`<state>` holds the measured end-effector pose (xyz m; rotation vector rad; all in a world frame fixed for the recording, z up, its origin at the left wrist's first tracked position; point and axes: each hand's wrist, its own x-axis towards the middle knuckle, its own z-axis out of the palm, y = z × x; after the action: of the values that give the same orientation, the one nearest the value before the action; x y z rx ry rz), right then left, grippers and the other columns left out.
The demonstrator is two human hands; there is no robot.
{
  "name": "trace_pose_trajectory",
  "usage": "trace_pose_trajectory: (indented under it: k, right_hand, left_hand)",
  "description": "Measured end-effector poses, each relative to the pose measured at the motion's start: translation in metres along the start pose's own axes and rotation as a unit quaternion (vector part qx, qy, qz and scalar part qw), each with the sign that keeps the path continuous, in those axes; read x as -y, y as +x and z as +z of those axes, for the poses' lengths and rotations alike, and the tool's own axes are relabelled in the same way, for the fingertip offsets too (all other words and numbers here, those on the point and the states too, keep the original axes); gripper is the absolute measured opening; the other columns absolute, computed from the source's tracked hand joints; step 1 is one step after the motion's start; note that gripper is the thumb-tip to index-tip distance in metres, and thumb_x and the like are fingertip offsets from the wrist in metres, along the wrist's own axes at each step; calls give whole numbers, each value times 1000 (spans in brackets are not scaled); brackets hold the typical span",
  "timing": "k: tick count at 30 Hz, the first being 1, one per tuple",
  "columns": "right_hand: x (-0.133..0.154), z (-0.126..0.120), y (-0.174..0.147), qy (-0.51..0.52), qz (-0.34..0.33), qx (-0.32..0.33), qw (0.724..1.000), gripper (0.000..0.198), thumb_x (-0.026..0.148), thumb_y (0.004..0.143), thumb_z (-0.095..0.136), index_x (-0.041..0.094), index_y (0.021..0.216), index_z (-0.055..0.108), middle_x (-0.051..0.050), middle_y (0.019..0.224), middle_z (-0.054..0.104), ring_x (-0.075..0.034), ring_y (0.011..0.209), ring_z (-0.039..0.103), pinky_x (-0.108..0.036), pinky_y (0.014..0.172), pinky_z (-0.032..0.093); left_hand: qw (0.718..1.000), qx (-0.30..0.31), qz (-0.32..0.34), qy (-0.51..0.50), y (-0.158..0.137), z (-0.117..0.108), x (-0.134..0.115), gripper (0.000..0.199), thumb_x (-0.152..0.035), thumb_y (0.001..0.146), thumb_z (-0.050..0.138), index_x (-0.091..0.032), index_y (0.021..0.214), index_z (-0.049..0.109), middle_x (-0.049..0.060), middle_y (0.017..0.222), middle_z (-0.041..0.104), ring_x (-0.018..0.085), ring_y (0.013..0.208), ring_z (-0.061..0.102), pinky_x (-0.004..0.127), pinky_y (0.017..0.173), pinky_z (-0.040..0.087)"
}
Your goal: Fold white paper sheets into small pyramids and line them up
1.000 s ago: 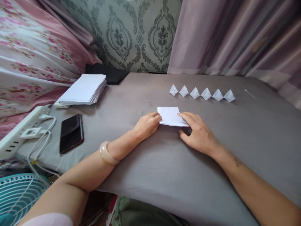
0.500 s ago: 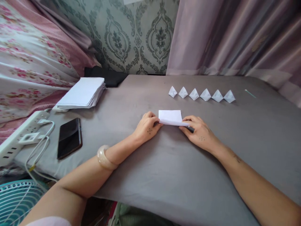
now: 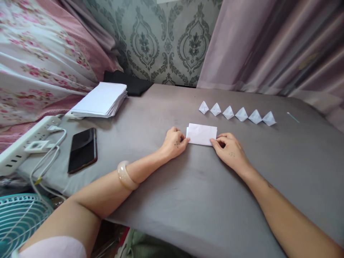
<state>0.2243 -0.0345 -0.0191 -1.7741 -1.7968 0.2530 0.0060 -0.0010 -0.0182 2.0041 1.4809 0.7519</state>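
Note:
Between my hands is a white sheet of paper [image 3: 202, 134], folded into a flat rectangle with its layers slightly offset at the left edge. My left hand [image 3: 176, 142] pinches its lower left corner between thumb and fingers. At the lower right corner, my right hand [image 3: 228, 148] grips the paper the same way, thumb in front and fingers behind. Beyond the sheet, several small pointed folded paper pieces [image 3: 228, 112] stand in a slanting row on the grey cloth-covered table [image 3: 172, 200].
A stack of white paper [image 3: 99, 99] lies at the back left by a black cloth [image 3: 129, 83]. Nearer are a phone [image 3: 82, 150], a power strip [image 3: 27, 143] with white cables and a teal fan [image 3: 24, 225]. A thin stick [image 3: 293, 117] lies at the far right.
The paper's near edge was curled up in a narrow strip; now the sheet shows a flat doubled face. My right thumb has come onto its front. The whole view has shifted slightly.

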Motion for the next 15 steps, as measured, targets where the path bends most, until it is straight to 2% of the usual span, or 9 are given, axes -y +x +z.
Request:
trace_pose_trajectory:
  k: [6, 15]
  right_hand:
    - [-2, 2, 4, -4, 6, -12, 1000, 35, 49, 81, 58, 21, 61, 64, -7, 90, 62, -18, 72, 59, -36, 71, 48]
    - [-3, 3, 5, -26, 28, -4, 999, 33, 47, 79, 62, 22, 59, 58, -5, 87, 59, -17, 68, 56, -35, 69, 45]
  left_hand:
    - [999, -20, 21, 24, 1, 5, 4, 19, -25, 84, 57, -15, 69, 61, 9, 90, 55, 21, 92, 54, 40, 90, 48]
    - [998, -17, 31, 59, -1, 5, 2, 17, -26, 84, 55, -15, 71, 59, 10, 94, 53, 22, 94, 52, 38, 90, 47]
